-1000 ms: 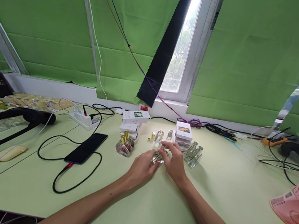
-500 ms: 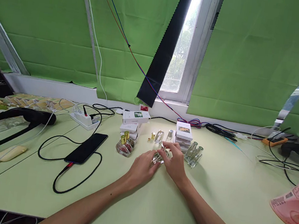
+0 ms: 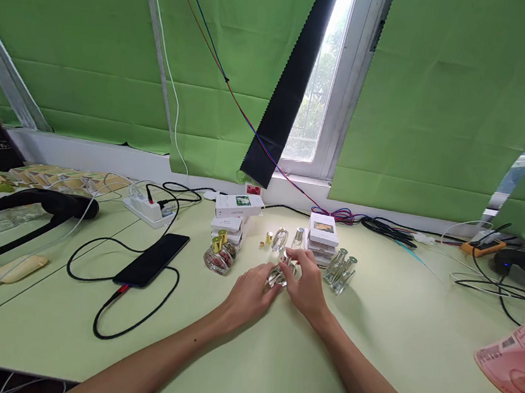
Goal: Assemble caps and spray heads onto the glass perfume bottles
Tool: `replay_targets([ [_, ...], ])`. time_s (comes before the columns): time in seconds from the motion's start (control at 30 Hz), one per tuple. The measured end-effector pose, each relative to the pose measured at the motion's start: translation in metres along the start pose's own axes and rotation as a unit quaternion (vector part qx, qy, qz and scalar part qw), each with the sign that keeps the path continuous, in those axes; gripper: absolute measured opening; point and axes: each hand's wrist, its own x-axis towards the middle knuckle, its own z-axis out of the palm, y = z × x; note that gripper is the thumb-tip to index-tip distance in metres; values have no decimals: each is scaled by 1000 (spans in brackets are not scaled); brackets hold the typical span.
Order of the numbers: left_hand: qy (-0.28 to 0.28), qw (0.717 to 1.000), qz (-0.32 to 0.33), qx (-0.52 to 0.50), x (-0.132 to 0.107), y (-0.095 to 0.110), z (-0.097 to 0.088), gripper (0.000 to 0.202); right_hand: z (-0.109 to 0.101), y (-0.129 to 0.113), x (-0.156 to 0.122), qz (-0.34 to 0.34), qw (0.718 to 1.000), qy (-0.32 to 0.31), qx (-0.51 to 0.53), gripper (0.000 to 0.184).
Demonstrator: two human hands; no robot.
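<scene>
My left hand (image 3: 250, 294) and my right hand (image 3: 308, 285) meet at the middle of the pale green table (image 3: 243, 353). Between their fingertips sits a small clear glass bottle (image 3: 277, 277), gripped by the left hand at its body while the right hand's fingers curl over its silver top. Around it stand more small bottles: gold-capped ones with red contents (image 3: 220, 255), two silver-capped ones (image 3: 342, 270) to the right, and clear ones (image 3: 279, 239) behind. A loose gold cap (image 3: 268, 237) lies by them.
White boxes are stacked behind the bottles at left (image 3: 236, 209) and right (image 3: 323, 232). A black phone (image 3: 152, 259) on a looped cable, a white power strip (image 3: 148, 209), a black neck device (image 3: 16, 211) and a pink packet (image 3: 518, 355) lie around. Cables run along the back edge.
Both hands stay on the glass bottle. The right hand's fingers have shifted very slightly at its top; nothing else has moved.
</scene>
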Motion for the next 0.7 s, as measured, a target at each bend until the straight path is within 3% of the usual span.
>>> replay_targets([
  [0.7,-7,1000,4,-15,1,-2,1,23,0,0,0,2,1000,23,-15,8],
])
